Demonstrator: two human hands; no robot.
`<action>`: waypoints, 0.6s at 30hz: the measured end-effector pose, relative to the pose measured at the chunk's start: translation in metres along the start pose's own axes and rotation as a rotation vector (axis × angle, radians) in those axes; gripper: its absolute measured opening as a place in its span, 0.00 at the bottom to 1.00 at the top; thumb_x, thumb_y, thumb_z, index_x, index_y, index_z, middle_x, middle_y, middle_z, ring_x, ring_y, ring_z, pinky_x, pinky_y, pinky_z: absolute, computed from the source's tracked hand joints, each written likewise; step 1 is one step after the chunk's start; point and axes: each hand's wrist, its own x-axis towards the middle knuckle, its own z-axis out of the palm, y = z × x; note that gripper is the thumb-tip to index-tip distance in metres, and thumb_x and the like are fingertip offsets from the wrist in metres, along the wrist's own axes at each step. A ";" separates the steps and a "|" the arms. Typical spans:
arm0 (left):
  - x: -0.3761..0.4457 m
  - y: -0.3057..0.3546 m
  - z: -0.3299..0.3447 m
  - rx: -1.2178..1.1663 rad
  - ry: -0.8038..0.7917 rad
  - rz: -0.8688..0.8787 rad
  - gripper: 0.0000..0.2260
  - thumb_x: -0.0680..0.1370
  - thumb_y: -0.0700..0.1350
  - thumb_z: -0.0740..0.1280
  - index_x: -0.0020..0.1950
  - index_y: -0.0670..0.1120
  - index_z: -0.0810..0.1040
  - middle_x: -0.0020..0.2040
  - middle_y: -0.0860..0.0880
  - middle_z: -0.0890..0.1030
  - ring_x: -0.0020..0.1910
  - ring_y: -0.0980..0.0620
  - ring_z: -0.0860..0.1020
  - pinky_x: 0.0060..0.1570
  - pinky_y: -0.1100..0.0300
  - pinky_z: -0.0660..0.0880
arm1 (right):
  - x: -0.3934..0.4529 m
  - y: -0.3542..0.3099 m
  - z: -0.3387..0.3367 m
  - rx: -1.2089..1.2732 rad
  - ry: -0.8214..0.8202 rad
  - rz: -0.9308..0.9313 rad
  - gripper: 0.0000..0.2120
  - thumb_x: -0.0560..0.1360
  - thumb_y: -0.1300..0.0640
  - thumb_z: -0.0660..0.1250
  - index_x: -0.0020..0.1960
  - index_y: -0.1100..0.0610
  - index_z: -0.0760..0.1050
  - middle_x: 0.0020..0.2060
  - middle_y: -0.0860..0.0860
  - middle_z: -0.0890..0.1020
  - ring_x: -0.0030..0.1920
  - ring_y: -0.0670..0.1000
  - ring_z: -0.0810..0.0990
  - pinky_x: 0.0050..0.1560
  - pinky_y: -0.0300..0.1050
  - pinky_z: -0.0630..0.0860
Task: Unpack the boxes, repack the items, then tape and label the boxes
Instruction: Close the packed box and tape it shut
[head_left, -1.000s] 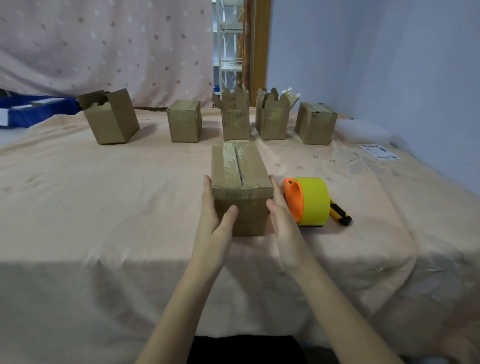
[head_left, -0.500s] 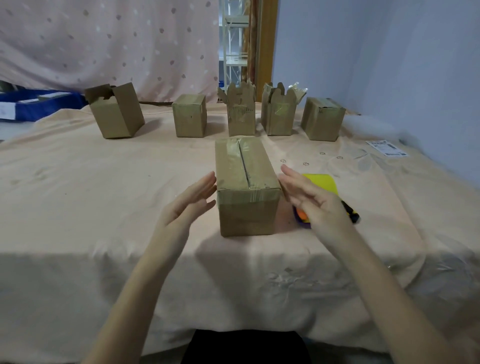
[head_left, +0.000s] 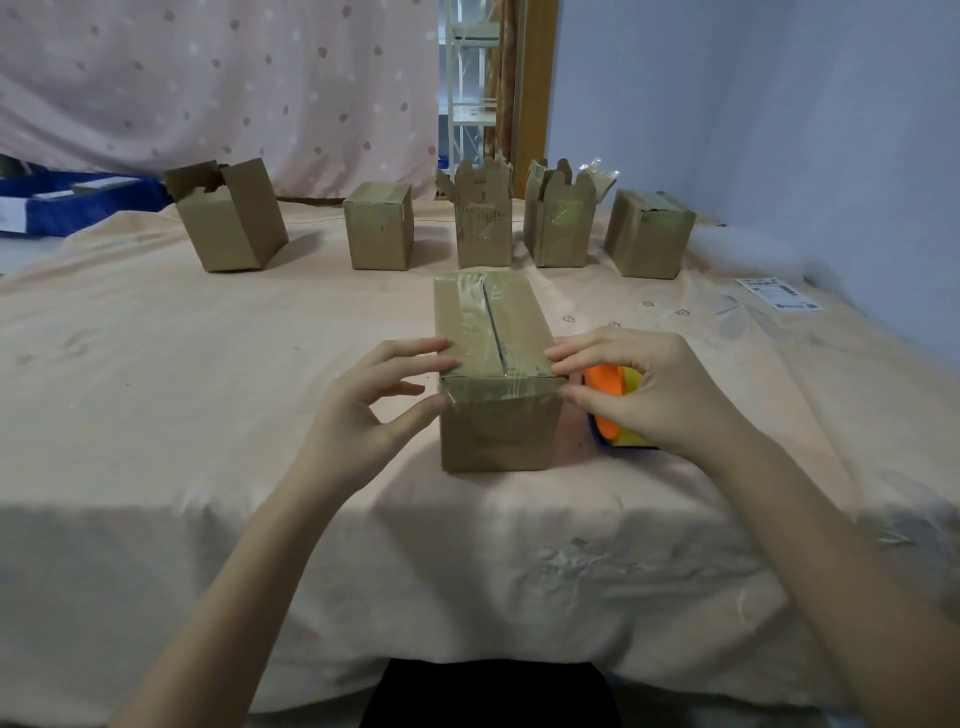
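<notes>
Brown cardboard box, orange-and-yellow tape dispenser, peach tablecloth, pink dotted curtain.

Label sheet — print unreadable
</notes>
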 end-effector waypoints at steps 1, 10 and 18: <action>0.000 0.000 0.001 0.009 0.015 0.008 0.13 0.74 0.46 0.69 0.58 0.50 0.80 0.60 0.53 0.79 0.61 0.51 0.77 0.53 0.55 0.78 | 0.001 0.001 0.002 -0.006 0.027 -0.032 0.08 0.67 0.65 0.75 0.46 0.60 0.83 0.49 0.48 0.83 0.55 0.41 0.80 0.60 0.34 0.72; 0.005 0.006 0.011 0.051 0.140 0.011 0.08 0.72 0.39 0.71 0.49 0.49 0.81 0.54 0.51 0.81 0.55 0.53 0.80 0.49 0.51 0.79 | 0.009 0.006 0.007 -0.035 0.068 -0.103 0.04 0.68 0.61 0.73 0.42 0.61 0.84 0.44 0.51 0.84 0.50 0.45 0.82 0.55 0.45 0.77; 0.011 0.004 0.008 0.452 0.080 0.317 0.11 0.75 0.45 0.69 0.54 0.40 0.82 0.58 0.49 0.79 0.58 0.50 0.77 0.58 0.58 0.73 | 0.014 0.005 0.009 -0.177 0.010 -0.211 0.10 0.66 0.55 0.76 0.41 0.60 0.81 0.41 0.52 0.82 0.49 0.47 0.81 0.51 0.50 0.77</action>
